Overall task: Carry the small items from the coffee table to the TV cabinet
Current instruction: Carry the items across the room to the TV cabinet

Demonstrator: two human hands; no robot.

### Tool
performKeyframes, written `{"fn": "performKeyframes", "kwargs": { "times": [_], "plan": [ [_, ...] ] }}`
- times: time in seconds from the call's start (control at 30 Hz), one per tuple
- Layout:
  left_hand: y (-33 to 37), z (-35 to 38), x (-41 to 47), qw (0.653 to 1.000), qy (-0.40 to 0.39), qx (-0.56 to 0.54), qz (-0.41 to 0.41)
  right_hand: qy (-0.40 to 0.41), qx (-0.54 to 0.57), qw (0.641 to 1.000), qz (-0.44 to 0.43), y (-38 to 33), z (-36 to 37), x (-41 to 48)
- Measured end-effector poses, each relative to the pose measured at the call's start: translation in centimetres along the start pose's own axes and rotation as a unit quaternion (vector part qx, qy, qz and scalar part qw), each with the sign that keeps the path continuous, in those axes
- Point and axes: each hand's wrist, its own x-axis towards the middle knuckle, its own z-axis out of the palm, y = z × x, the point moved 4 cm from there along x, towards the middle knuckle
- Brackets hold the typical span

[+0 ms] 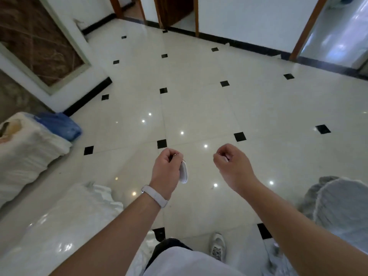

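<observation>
My left hand point(166, 170) is closed on a small white oval item point(183, 172) that hangs from a metal ring at my fingertips. My right hand point(232, 162) is closed too, and something small and pale with a bit of metal shows between its fingers; I cannot tell what it is. Both hands are held out in front of me over the shiny tiled floor point(199, 108). A white band is on my left wrist. Neither the coffee table nor the TV cabinet is in view.
White covered furniture point(29, 148) with a blue bag point(59, 124) stands at the left. Another covered piece point(59, 226) is at the lower left and a grey covered one point(338, 206) at the right. Doorways point(175, 12) and walls lie ahead. My shoe point(218, 246) is below.
</observation>
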Motion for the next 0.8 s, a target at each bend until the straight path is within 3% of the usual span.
{"fn": "performKeyframes", "kwargs": {
  "times": [0.37, 0.67, 0.8],
  "plan": [
    [-0.3, -8.9, 9.1, 0.99, 0.128, -0.04, -0.034, -0.14, -0.065, 0.986, -0.056, -6.7, 12.2, 10.0],
    [-0.4, -19.6, 22.1, 0.976, 0.184, -0.096, -0.067, -0.186, -0.119, 0.971, -0.093, -14.9, 25.4, 20.3],
    [0.6, -25.2, 27.3, 0.971, 0.214, -0.089, -0.055, -0.208, -0.09, 0.966, -0.121, -19.4, 31.0, 23.7]
  ]
}}
